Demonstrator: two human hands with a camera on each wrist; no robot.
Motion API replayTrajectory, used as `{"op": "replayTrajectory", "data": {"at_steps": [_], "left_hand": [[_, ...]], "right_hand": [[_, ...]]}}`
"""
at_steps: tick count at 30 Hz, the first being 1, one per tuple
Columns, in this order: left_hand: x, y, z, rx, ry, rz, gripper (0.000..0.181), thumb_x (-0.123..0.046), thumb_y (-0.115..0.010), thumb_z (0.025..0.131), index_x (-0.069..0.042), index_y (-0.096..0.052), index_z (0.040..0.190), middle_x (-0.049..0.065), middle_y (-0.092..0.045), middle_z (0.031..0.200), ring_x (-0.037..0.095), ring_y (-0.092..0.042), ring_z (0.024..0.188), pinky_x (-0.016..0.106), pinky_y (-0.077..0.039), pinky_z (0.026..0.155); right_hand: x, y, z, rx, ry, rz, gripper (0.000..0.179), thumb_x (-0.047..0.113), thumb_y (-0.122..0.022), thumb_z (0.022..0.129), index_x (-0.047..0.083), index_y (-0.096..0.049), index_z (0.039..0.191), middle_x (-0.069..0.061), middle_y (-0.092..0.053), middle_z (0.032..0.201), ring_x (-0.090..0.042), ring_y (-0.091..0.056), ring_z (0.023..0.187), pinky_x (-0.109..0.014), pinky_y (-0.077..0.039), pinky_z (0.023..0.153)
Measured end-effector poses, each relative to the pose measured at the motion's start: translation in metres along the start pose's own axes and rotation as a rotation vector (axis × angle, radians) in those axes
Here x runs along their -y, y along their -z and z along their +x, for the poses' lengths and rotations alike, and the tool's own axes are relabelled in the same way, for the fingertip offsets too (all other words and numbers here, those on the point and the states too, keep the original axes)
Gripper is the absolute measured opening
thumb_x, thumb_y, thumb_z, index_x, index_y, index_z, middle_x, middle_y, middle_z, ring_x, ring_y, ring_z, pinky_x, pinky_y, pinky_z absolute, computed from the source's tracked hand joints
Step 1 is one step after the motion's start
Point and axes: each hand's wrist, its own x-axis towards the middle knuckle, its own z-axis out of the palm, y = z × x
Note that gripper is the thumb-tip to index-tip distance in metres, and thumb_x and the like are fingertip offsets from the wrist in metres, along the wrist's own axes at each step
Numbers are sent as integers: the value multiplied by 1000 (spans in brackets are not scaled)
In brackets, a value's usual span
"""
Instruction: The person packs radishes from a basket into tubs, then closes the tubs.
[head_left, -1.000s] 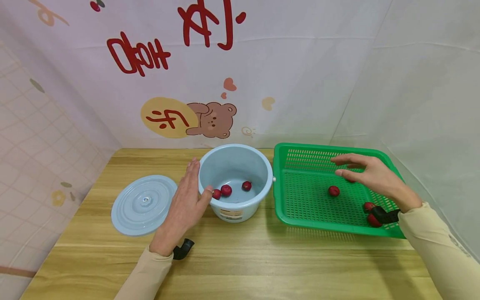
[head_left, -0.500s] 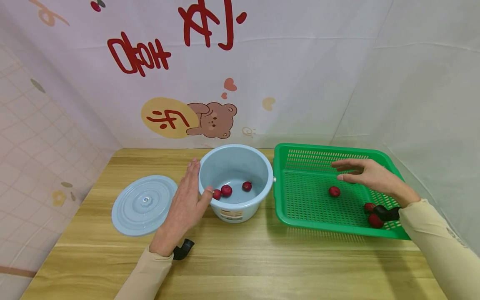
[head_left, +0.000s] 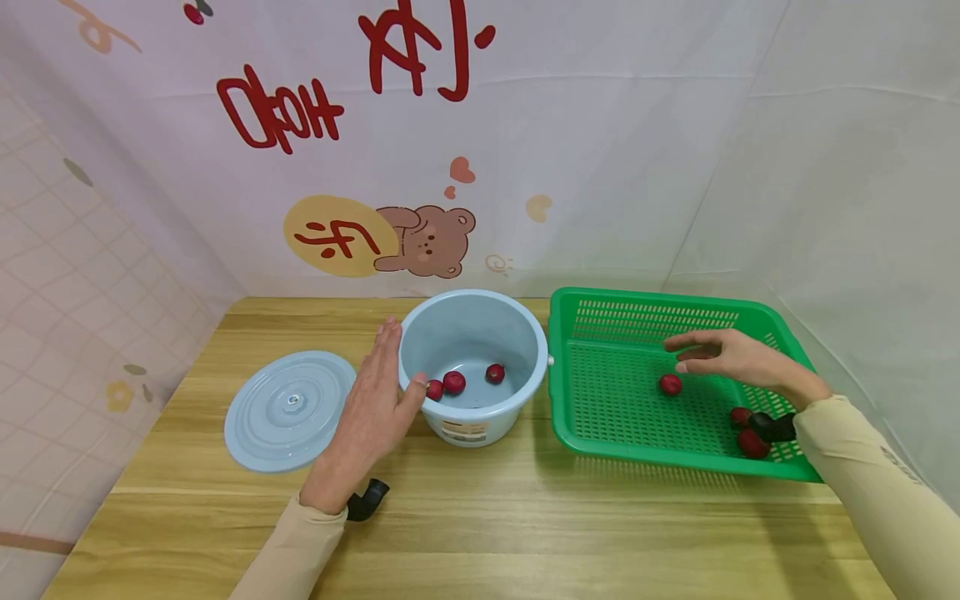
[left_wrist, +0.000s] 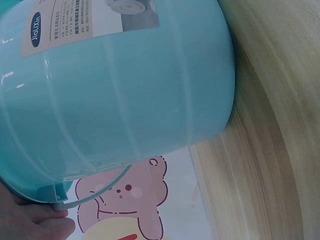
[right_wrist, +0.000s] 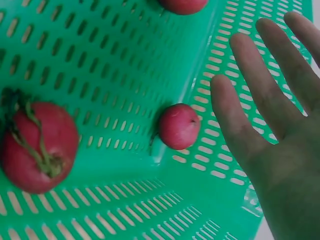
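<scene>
My left hand (head_left: 363,412) lies along the left side of a light blue bucket (head_left: 472,302), fingers straight, thumb at the rim. In the left wrist view, its fingers (left_wrist: 37,222) touch the rim beside the handle joint. Several red radishes sit inside the bucket, one radish (head_left: 453,382) near its front wall. Over the green basket (head_left: 600,446), my right hand (head_left: 738,358) hovers with fingers loosely extended and nothing held. Just below its fingertips is a radish (head_left: 671,384). In the right wrist view, another radish (right_wrist: 40,147) has green stems.
A light blue lid (head_left: 291,410) lies flat on the wooden table (head_left: 480,533), left of the bucket. Two radishes lie near the basket's front right corner, a larger radish (head_left: 753,443) foremost. A printed cloth wall (head_left: 600,167) stands behind.
My right hand has shifted only slightly, its fingertips a little lower and closer to the radish beneath. The left hand and the bucket stay in place.
</scene>
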Motion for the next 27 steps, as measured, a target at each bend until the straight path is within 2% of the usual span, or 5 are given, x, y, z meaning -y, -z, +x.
{"op": "replayTrajectory", "data": {"at_steps": [5, 9, 14, 22, 27], "left_hand": [[0, 0, 0, -5, -7, 5, 78, -41, -48, 104, 1, -20, 163, 13, -17, 172, 32, -14, 158, 63, -24, 121], [1, -1, 0, -6, -7, 4, 78, -41, -48, 104, 1, -20, 163, 13, -17, 172, 31, -14, 158, 63, -24, 121], [1, 0, 0, -3, -3, 1, 78, -41, -48, 104, 1, -19, 164, 14, -17, 172, 31, -13, 159, 63, -23, 121], [0, 0, 0, -1, -4, 4, 77, -40, -49, 105, 1, -20, 164, 13, -17, 172, 30, -13, 159, 64, -23, 121], [0, 0, 0, 0, -7, 3, 78, -41, -48, 104, 1, -20, 164, 13, -17, 172, 30, -13, 159, 65, -23, 120]], "right_hand": [[-7, -2, 4, 58, 12, 12, 53, 29, -66, 103, 4, -55, 148, -21, -61, 141, -19, -66, 117, -31, -54, 92], [-9, -4, 6, 91, 20, 11, 53, 27, -65, 103, 3, -53, 148, -22, -59, 143, -32, -62, 124, -32, -53, 93], [-10, -7, 10, 128, 20, 4, 55, 27, -66, 102, 0, -53, 148, -22, -58, 144, -45, -53, 132, -45, -53, 98], [-15, -11, 16, 184, 14, 31, 53, 21, -67, 102, -7, -54, 144, -28, -56, 144, -43, -59, 127, -40, -56, 95], [-13, -12, 17, 204, 8, 46, 53, 19, -68, 101, -11, -53, 143, -33, -53, 144, -47, -59, 126, -49, -55, 97]]}}
